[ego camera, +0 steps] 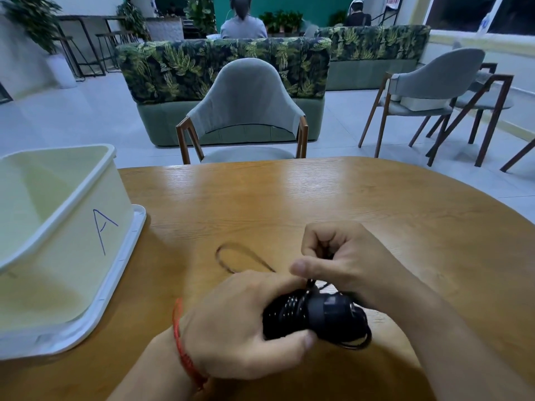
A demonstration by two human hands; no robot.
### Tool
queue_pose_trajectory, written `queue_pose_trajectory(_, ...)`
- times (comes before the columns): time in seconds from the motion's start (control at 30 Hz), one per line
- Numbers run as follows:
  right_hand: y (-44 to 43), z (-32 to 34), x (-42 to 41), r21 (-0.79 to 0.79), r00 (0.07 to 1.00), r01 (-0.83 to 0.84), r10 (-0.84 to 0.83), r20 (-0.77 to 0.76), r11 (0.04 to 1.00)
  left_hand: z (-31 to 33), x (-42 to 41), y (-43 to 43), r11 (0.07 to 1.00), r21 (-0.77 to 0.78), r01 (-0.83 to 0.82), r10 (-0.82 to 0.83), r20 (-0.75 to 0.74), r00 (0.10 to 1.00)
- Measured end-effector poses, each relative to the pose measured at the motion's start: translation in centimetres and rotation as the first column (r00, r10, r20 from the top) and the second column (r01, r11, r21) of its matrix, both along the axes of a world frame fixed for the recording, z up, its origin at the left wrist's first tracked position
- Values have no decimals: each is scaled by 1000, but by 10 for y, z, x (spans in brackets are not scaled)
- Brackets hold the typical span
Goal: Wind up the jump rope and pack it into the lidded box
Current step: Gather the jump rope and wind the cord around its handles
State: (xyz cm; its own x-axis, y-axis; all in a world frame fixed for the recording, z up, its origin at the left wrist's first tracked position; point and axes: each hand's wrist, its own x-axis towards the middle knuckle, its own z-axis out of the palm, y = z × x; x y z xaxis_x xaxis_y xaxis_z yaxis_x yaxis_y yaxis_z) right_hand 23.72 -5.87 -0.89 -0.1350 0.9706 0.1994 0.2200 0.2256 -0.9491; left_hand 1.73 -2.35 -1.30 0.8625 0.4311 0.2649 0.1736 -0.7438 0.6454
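Sitting at the wooden table [289, 198], I have the open white box [58, 227], marked with a blue "A", off to my left, standing on its lid [121, 273]. A grey chair [243, 111] faces me across the table, nothing between us. A blurred loop of loose rope [231, 257] lies on the wood just beyond my hands. My left hand [240, 322], a red string on its wrist, is wrapped around the black jump rope handles [315, 314], thumb underneath. My right hand [344, 261] hovers just above them, fingers curled and pinching the cord.
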Motion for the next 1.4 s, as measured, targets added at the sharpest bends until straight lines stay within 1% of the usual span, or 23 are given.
queue_pose_trajectory(0.07, 4, -2, -6, 0, 994, 49, -48, -95, 999, -2, -1, 2, 996, -87, -26, 37, 132, 991)
queue_pose_trajectory(0.13, 8, -6, -12, -13, 980, 101, -102, -170, 995, -5, -1, 1, 986, -138, -97, 128, 237, 963)
queue_pose_trajectory(0.2, 11, -9, -16, -10, 967, 150, -149, -207, 989, -9, 0, 0, 962, -186, -201, 254, 328, 910)
queue_pose_trajectory(0.23, 11, -10, -17, 18, 968, 161, -155, -200, 987, -11, 0, 0, 943, -238, -232, 310, 377, 873)
queue_pose_trajectory(0.27, 10, -12, -17, 50, 972, 162, -150, -179, 986, -12, 1, 0, 916, -326, -235, 364, 427, 828)
queue_pose_trajectory(0.3, 8, -12, -17, 68, 979, 169, -159, -131, 983, -12, 2, 1, 865, -456, -207, 434, 475, 765)
queue_pose_trajectory(0.33, 7, -11, -18, 67, 980, 189, -185, -68, 980, -9, 3, 2, 800, -577, -166, 505, 498, 705)
queue_pose_trajectory(0.37, 5, -10, -17, 59, 978, 208, -207, -11, 976, -6, 4, 4, 740, -660, -129, 559, 497, 663)
queue_pose_trajectory(0.4, 4, -8, -17, 47, 978, 206, -208, 33, 977, -5, 4, 6, 707, -695, -130, 593, 483, 644)
queue_pose_trajectory(0.5, -1, -3, -17, 19, 971, 184, -185, 154, 983, 0, 2, 8, 671, -711, -210, 651, 431, 625)
queue_pose_trajectory(0.57, -2, 0, -15, 11, 962, 192, -190, 196, 981, 1, 1, 9, 682, -645, -345, 684, 394, 614)
queue_pose_trajectory(0.67, -2, -1, -15, 6, 955, 191, -187, 229, 982, -4, 2, 13, 714, -417, -563, 696, 337, 634)
queue_pose_trajectory(0.73, -3, -3, -17, 23, 953, 175, -175, 247, 984, -8, 3, 15, 692, -267, -670, 721, 278, 634)
queue_pose_trajectory(0.8, -4, -6, -19, 61, 938, 168, -179, 298, 984, -11, 5, 17, 672, -128, -729, 738, 193, 647)
queue_pose_trajectory(0.87, -5, -8, -20, 96, 910, 177, -200, 362, 979, -13, 6, 15, 692, -13, -722, 719, 105, 687)
queue_pose_trajectory(0.93, -6, -8, -22, 136, 869, 175, -218, 444, 975, -13, 6, 12, 712, 71, -699, 696, 62, 715)
queue_pose_trajectory(1.03, -7, -7, -24, 235, 786, 133, -247, 567, 963, -9, 4, 8, 760, 108, -640, 645, -15, 764)
queue_pose_trajectory(1.1, -9, -2, -23, 314, 715, 85, -277, 641, 946, -9, 3, 8, 783, 148, -605, 619, -78, 782)
queue_pose_trajectory(1.17, -11, 4, -19, 370, 664, -3, -275, 695, 929, -9, 3, 9, 797, 232, -558, 596, -148, 789)
queue_pose_trajectory(1.2, -11, 7, -16, 375, 671, -30, -260, 694, 926, -9, 3, 9, 813, 252, -525, 572, -174, 802)
queue_pose_trajectory(1.23, -11, 9, -12, 365, 702, -35, -236, 671, 930, -8, 2, 9, 835, 246, -492, 539, -182, 823)
queue_pose_trajectory(1.33, -10, 17, -5, 270, 845, 9, -151, 513, 963, -4, 0, 9, 890, 190, -415, 443, -142, 885)
queue_pose_trajectory(1.4, -12, 19, -6, 222, 885, 19, -119, 449, 975, 0, -2, 11, 912, 168, -374, 396, -128, 909)
